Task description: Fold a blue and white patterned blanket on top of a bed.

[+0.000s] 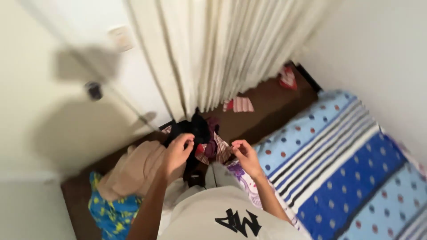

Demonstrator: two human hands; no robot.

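My left hand (177,153) pinches a black garment (192,130) that hangs in front of me. My right hand (245,156) grips a maroon and white striped piece of cloth (218,149) beside it. Both hands are held above a pile of clothes on the floor. My light shirt with a black print (222,213) fills the bottom of the view.
A beige garment (133,171) and a blue and yellow patterned cloth (109,213) lie on the brown floor at the left. A bed with a blue striped, dotted sheet (338,164) is at the right. White curtain (231,49), a door (58,89), striped cloth (240,105) and a red item (288,78) lie beyond.
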